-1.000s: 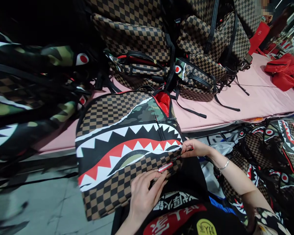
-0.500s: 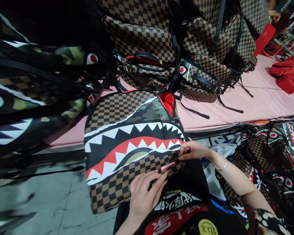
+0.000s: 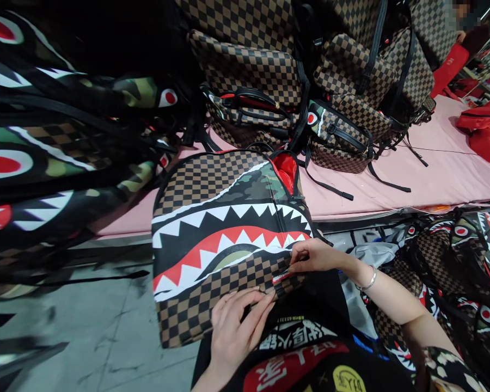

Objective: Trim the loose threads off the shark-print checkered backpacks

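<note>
A brown checkered backpack (image 3: 212, 228) with a shark-mouth print and a camouflage patch rests on my lap, its top toward the pink table. My left hand (image 3: 234, 324) lies on its lower edge with the fingers stretched flat. My right hand (image 3: 312, 256) pinches something small and thin at the bag's right side, just above a small red label (image 3: 281, 277). What the fingers hold is too small to name.
Stacks of matching checkered and shark-print backpacks (image 3: 249, 71) fill the pink table (image 3: 428, 174) ahead and the left side. More bags (image 3: 457, 256) lie piled at my right. Red bags (image 3: 484, 128) sit far right. Grey floor (image 3: 85, 337) lies lower left.
The view has shifted, so the backpack sits further right in frame. My right hand has moved slightly left along the bag's side, closer to the red label. My left hand stays put.
</note>
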Demonstrator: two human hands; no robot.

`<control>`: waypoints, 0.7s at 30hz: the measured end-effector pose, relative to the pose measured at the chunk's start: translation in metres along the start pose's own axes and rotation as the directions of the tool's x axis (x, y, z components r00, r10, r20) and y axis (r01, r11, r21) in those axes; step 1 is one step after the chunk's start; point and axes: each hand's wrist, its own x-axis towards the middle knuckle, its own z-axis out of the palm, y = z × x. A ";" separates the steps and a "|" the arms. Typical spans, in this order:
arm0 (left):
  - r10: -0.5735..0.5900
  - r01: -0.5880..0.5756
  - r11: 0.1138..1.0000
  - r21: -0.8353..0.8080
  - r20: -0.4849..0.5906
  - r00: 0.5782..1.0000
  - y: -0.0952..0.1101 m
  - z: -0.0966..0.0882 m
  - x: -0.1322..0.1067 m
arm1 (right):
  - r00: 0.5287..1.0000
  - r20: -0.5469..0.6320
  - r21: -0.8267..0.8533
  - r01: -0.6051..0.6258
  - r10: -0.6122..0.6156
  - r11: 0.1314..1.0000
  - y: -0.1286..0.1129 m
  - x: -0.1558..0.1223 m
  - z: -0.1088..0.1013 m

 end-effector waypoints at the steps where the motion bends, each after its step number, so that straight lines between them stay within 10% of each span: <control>1: -0.003 0.003 1.000 -0.003 -0.003 1.000 0.000 0.000 0.000 | 1.000 -0.005 -0.018 0.001 -0.001 1.000 -0.001 0.000 0.001; 14: -0.036 0.036 0.998 -0.055 0.001 0.999 0.001 -0.001 0.001 | 0.992 -0.129 0.199 0.039 -0.013 0.979 0.008 -0.009 0.008; 21: -0.367 0.388 0.909 -0.154 0.147 0.919 -0.016 -0.001 0.021 | 0.922 -0.384 0.089 0.078 -0.038 0.993 0.034 -0.046 -0.006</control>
